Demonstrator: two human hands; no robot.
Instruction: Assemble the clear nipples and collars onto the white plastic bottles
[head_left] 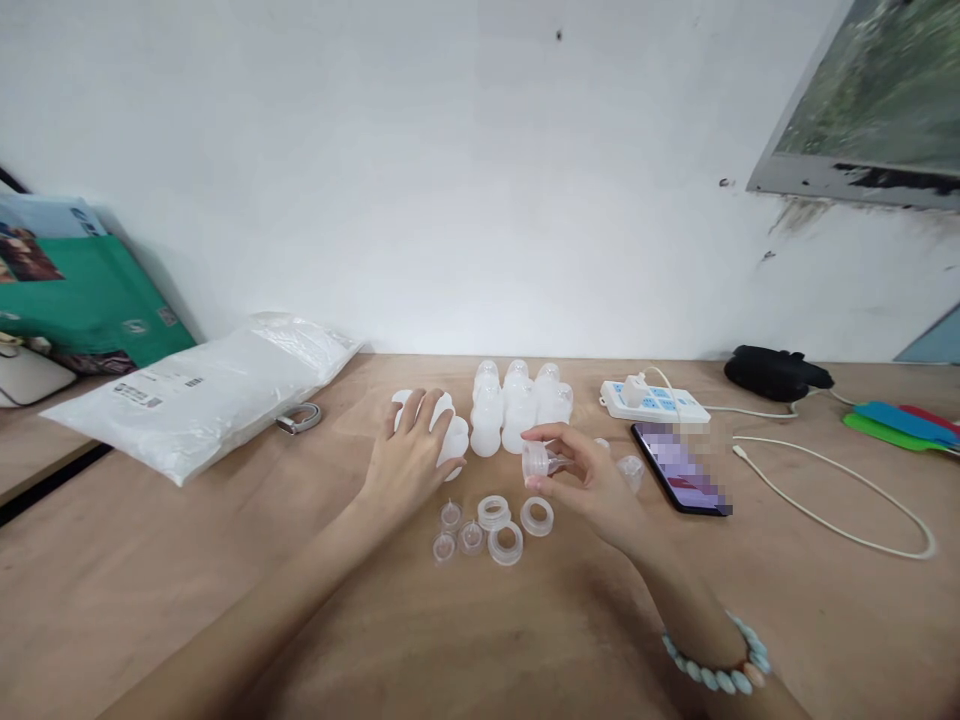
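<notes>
My left hand (411, 445) lies with spread fingers over a cluster of small white bottles (454, 440), which it partly hides. Between thumb and fingers, my right hand (585, 470) pinches a clear screw ring with a nipple in it (535, 460), turned on its side. Several clear dome-capped white bottles (517, 410) stand in rows behind, between the hands. Three translucent screw rings (506, 544) lie on the table in front, and three small clear nipples (472, 537) lie just left of them. Another clear piece (631, 474) is beside my right hand, its kind unclear.
A black phone (679, 470) lies right of my right hand, before a white power strip (652, 402). A white cable (862, 470) loops farther right, near a black case (776, 372). At left are a white plastic parcel (217, 390) and a grey band (299, 419). A wall closes the back.
</notes>
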